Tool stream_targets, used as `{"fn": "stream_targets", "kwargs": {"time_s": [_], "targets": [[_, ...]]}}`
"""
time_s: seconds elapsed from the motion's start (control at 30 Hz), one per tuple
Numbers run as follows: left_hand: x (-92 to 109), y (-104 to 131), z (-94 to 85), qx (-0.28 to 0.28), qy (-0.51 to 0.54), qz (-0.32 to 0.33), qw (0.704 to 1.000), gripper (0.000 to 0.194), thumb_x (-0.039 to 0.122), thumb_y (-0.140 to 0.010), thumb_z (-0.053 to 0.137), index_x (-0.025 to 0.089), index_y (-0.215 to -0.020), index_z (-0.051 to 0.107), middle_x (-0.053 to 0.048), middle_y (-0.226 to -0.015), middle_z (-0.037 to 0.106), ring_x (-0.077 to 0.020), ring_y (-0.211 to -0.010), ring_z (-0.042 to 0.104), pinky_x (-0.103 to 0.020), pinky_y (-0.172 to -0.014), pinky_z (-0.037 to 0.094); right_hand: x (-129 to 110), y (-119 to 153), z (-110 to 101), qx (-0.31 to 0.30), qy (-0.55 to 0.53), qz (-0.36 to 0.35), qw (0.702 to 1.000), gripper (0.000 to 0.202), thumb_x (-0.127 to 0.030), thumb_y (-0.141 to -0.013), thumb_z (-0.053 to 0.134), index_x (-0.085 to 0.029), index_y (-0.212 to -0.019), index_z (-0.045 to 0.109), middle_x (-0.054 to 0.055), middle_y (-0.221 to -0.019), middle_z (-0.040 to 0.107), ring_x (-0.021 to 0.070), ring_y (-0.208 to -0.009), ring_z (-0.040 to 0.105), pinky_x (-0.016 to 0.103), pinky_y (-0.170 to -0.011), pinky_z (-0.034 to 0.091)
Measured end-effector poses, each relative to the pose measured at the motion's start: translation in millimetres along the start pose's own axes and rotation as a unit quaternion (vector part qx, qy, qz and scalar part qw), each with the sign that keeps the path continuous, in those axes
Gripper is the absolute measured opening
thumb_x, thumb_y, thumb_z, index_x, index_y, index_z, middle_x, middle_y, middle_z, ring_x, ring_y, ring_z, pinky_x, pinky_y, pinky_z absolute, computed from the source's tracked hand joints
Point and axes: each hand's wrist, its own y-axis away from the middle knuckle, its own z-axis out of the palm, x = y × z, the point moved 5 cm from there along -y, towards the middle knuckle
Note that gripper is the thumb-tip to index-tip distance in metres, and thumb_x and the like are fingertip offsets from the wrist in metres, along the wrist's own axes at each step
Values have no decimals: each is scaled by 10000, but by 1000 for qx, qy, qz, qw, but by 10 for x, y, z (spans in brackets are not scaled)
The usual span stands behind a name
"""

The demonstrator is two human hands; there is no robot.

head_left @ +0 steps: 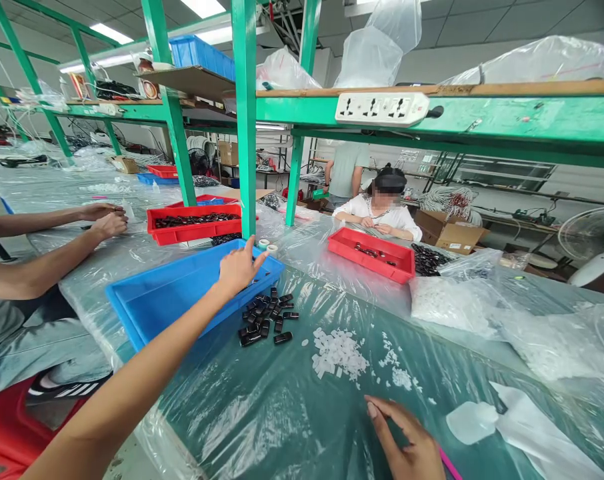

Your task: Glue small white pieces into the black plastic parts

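My left hand [239,268] reaches over the far right end of a blue bin [167,287], fingers spread, and I see nothing held in it. Beside the bin's near side lies a heap of small glossy black plastic casings [267,315]. To their right is a pile of small flat white pieces [339,353], with smaller white bits [395,363] scattered beside it. My right hand [407,443] is low over the green table, thumb and forefinger tips close together; anything between them is too small to make out. A pink stick [451,465] shows at this hand's edge; whether it is held is hidden.
A small translucent bottle [473,422] lies at right by a white plastic sheet [542,433]. Red bins [332,250] and bags of white parts [449,307] stand farther back. A green post [245,133] rises behind the blue bin. Co-workers sit left and opposite.
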Motion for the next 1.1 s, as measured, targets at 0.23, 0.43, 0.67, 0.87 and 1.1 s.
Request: {"fn": "stream_targets", "kwargs": {"time_s": [0.23, 0.43, 0.67, 0.87, 1.1], "targets": [[-132, 538, 601, -119, -210, 121, 963, 421, 426, -932, 326, 217, -1263, 482, -87, -1174, 533, -241, -1069, 496, -324, -866, 426, 42, -21, -5, 5, 10, -17, 1000, 514, -668, -796, 456, -292, -1093, 640, 20, -1215, 507, 321, -1232, 309, 225, -578, 541], [-463, 742, 1075, -154, -211, 79, 962, 562, 461, -932, 298, 137, -1390, 317, -182, -1397, 284, -373, -1283, 250, -524, -1009, 260, 61, -28, 28, 5, 22, -54, 998, 452, -628, -817, 463, -304, -1071, 650, 17, -1175, 543, 304, -1194, 384, 223, -578, 535], [-413, 684, 1278, -243, -150, 192, 939, 501, 463, -947, 249, 238, -1390, 316, -56, -1441, 245, -230, -1335, 203, -376, -1081, 231, 54, -29, 43, -26, 58, -58, 996, 440, -611, -848, 423, -316, -1096, 636, 4, -1170, 555, 264, -1158, 452, 192, -598, 528], [-214, 634, 1257, -255, -146, 248, 923, 430, 427, -924, 371, 273, -1321, 431, -58, -1410, 303, -255, -1301, 263, -403, -1051, 243, -65, -1, -6, 59, 104, -145, 982, 324, -536, -863, 456, -337, -992, 676, -15, -1038, 624, 218, -999, 574, 213, -710, 521], [199, 727, 1354, -216, -194, 259, 921, 231, 304, -848, 543, 152, -972, 664, -118, -1065, 530, -274, -1058, 442, -398, -909, 333, -188, 42, -108, 73, 60, -174, 980, 286, -485, -852, 505, -296, -954, 692, 5, -994, 637, 185, -903, 604, 186, -736, 500]]}}
